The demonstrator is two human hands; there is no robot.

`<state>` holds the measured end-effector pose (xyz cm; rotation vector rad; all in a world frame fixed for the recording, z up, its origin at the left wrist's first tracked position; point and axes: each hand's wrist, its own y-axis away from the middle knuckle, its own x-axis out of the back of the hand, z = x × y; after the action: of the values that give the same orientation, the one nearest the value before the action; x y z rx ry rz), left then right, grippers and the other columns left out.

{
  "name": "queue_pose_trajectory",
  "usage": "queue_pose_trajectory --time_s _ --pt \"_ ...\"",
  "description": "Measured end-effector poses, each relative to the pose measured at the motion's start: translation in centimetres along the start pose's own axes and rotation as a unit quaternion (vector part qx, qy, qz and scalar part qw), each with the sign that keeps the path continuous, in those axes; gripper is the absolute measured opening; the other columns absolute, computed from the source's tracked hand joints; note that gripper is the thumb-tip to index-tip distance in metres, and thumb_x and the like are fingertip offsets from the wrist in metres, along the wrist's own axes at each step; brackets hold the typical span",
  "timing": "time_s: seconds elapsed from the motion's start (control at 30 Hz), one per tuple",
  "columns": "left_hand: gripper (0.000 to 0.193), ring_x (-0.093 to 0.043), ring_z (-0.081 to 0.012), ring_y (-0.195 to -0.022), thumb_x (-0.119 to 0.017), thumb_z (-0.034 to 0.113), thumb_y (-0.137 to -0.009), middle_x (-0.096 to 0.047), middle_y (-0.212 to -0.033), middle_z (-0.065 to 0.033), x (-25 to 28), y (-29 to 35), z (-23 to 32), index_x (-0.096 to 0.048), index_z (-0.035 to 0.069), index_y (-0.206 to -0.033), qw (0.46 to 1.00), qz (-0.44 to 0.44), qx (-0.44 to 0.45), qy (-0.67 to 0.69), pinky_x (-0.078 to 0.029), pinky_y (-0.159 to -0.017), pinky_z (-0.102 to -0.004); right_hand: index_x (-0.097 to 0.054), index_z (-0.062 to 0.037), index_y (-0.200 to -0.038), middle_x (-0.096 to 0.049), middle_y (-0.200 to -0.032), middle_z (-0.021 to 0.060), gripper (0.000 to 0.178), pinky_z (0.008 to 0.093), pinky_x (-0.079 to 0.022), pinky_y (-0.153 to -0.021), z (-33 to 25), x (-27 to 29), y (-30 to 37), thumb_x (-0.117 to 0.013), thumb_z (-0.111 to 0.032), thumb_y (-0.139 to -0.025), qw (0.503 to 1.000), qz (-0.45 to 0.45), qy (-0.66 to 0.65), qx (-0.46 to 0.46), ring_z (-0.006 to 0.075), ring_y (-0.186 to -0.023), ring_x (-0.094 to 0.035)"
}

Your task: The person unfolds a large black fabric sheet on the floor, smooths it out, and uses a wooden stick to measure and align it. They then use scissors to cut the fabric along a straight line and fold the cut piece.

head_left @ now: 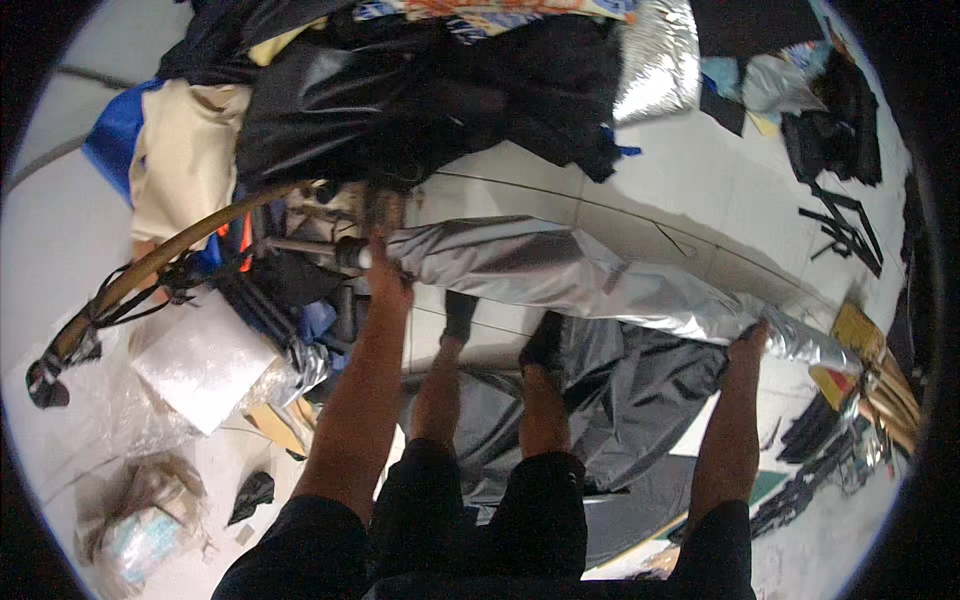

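Note:
A long length of shiny silver sheeting (560, 265) stretches across in front of me, gathered into loose folds. My left hand (386, 268) is closed on its left end, though the fingers are partly hidden and blurred. Close to that hand is the end of a metal pole (300, 245) with a dark fitting. My right hand (748, 342) grips the sheeting toward its right end, and a silver tail runs on beyond it. Below the sheeting, a crumpled black sheet (630, 390) spreads over the floor beside my feet.
Black material (420, 90) heaps up ahead, with a cream cloth (190, 150) to its left. A curved wooden pole (165, 255) and white sheet (205, 360) lie at left. Brown tubes (895, 390) are at far right, near a black metal frame (850, 230).

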<state>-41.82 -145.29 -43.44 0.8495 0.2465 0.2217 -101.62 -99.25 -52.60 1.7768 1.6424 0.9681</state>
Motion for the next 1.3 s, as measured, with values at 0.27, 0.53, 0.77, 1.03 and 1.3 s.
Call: queue_pose_trajectory --time_s 0.27,0.53,0.77,1.03,1.3 --pt "0.053 -0.061 -0.0249 -0.089 -0.060 0.049 -0.092 -0.061 -0.108 -0.0096 -5.1 -1.4 -1.7 -0.056 0.006 -0.122 1.000 0.006 0.027 -0.001 -0.050 -0.071 -0.0362 -0.058 -0.0098 -0.117 -0.062 -0.108 0.0092 0.045 0.0394 -0.047 -0.088 -5.5 3.7 -5.3 -0.046 -0.048 -0.096 0.996 -0.018 0.083 -0.022 0.0238 -0.095 -0.059" --pt "0.077 -0.050 -0.0274 -0.106 -0.068 0.047 -0.086 -0.047 -0.130 -0.0111 0.7 -11.2 -6.8 -0.034 0.010 -0.144 0.887 0.125 -0.145 -0.421 -0.040 -0.088 -0.0394 -0.038 -0.0132 -0.142 -0.053 -0.130 0.0143 0.075 0.0409 -0.050 -0.090 -3.7 -1.4 1.0 -0.048 -0.065 -0.089 0.940 -0.123 0.315 0.039 0.0287 -0.109 -0.057" --pt "0.090 -0.046 -0.0287 -0.124 -0.070 0.053 -0.082 -0.041 -0.145 -0.0135 -0.6 -8.7 -5.6 -0.026 0.012 -0.148 0.944 0.080 -0.012 -0.320 -0.036 -0.100 -0.0476 -0.032 -0.0140 -0.147 -0.056 -0.119 0.0169 0.087 0.0416 -0.052 -0.080 -1.3 -1.3 6.8 -0.043 -0.075 -0.086 0.920 -0.071 0.385 0.011 0.0298 -0.101 -0.060" --pt "0.077 -0.057 -0.0268 -0.103 -0.066 0.057 -0.084 -0.052 -0.126 -0.0104 -3.1 -1.5 -2.1 -0.035 0.011 -0.138 0.989 0.104 0.031 -0.096 -0.049 -0.083 -0.0447 -0.037 -0.0103 -0.141 -0.061 -0.108 0.0111 0.067 0.0351 -0.053 -0.065 6.7 -3.7 12.7 -0.050 -0.056 -0.094 0.905 -0.034 0.392 0.163 0.0235 -0.080 -0.064" --pt "0.038 -0.058 -0.0364 -0.093 -0.056 0.030 -0.095 -0.059 -0.101 -0.0196 7.2 -1.2 3.2 -0.056 -0.002 -0.116 0.681 0.197 -0.455 -0.539 -0.048 -0.081 -0.0457 -0.047 -0.0061 -0.135 -0.060 -0.112 0.0119 0.047 0.0363 -0.049 -0.083 17.4 -4.7 29.8 -0.060 -0.028 -0.095 0.741 -0.264 0.555 0.270 0.0240 -0.091 -0.061"
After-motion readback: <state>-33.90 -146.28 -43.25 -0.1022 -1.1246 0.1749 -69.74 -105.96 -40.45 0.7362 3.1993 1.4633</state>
